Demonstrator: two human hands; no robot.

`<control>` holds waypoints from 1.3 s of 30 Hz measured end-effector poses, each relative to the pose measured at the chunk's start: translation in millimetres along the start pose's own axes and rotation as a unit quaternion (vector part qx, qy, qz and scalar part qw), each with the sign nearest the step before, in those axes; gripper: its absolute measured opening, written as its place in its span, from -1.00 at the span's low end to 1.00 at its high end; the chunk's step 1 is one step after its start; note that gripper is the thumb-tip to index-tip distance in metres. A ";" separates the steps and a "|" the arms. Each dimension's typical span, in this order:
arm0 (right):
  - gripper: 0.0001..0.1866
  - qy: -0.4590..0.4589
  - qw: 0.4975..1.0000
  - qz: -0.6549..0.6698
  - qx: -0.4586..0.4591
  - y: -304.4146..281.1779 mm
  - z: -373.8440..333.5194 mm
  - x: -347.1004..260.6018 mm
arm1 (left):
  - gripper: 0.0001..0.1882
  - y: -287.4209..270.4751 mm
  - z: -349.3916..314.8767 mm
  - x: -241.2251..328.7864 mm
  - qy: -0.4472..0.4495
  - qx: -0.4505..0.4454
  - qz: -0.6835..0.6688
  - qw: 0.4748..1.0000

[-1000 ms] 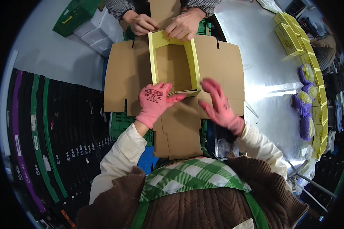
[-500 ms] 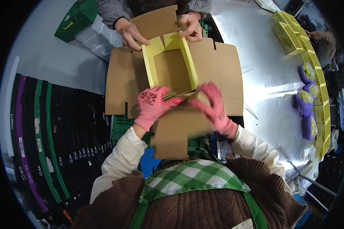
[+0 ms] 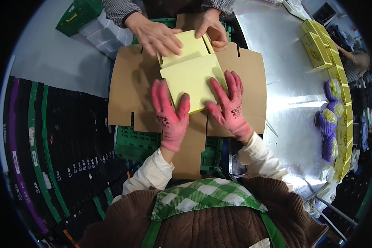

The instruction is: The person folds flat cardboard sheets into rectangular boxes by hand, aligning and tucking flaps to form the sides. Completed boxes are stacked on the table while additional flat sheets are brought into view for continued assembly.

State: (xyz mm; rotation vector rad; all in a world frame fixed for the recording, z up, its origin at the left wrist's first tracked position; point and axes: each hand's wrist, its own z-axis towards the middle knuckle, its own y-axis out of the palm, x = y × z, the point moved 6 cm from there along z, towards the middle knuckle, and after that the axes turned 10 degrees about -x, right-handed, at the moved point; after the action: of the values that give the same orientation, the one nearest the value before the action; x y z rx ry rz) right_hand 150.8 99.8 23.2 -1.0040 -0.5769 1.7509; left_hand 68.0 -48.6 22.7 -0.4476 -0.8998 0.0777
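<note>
A yellow cardboard box lies on an opened-out brown carton in front of me. Its near flap is folded over the top, and a far flap lies partly folded in as well. My left hand, in a pink glove, has its fingers spread at the box's near left corner, thumb on the flap. On the near right side, my right hand, gloved alike, rests with fingers stretched along the edge. Across from me a co-worker's bare hands are at the far end of the box.
Right of the carton stretches a metal table with a row of yellow boxes and several fruits in purple foam nets. Stacked black crates stand at the left. Green crates sit beneath the carton.
The box was open on top, its inside showing; now yellow flaps cover it. My hands have spread from the near edge to its two sides. The co-worker's left-side hand has moved over the flap.
</note>
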 end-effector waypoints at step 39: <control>-0.05 0.235 0.936 0.211 -0.158 73.6 -34.2 21.2 | 0.19 65.3 14.1 -50.9 -0.235 -0.918 -0.032 0.319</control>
State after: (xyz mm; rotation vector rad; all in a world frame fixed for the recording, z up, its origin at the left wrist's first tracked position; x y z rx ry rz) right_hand 137.6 88.2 -58.8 -1.8205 -0.3531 1.7133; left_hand 33.0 2.6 -33.9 -2.6987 -1.2203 -1.1481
